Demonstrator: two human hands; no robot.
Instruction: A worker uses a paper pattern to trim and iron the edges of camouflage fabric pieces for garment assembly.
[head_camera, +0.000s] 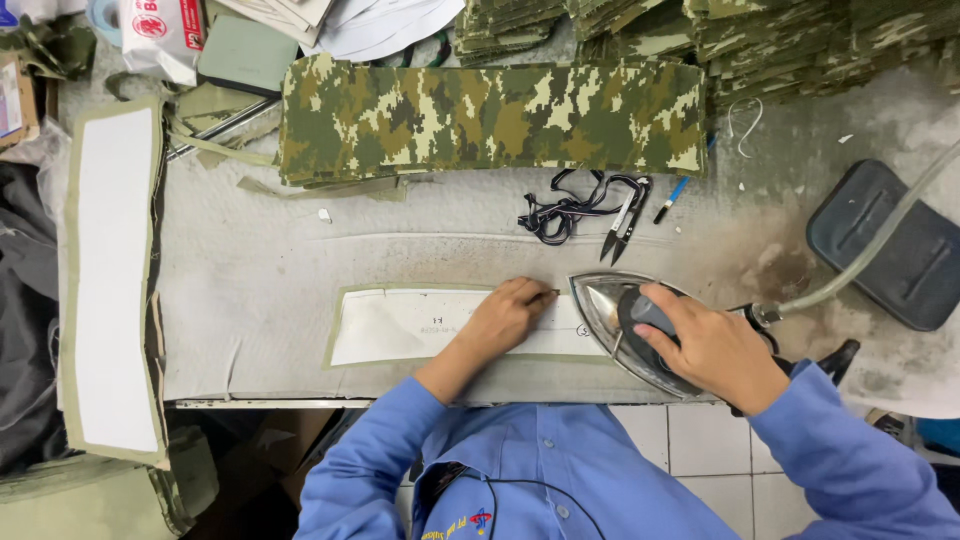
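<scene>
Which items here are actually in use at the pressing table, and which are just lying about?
In use: steam iron under right hand; white-lined fabric strip under left hand.
Lying about: camouflage stack, thread snips, blue pen, dark iron rest.

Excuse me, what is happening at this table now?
A person in a blue shirt is ironing. The right hand grips the iron on a long white strip, while the left hand presses the strip's upper edge just ahead of the iron. Camouflage pieces and snips lie behind.

Head camera looks straight down, fairly near (perhaps tilted slightly), over the pressing table (300, 300).
</scene>
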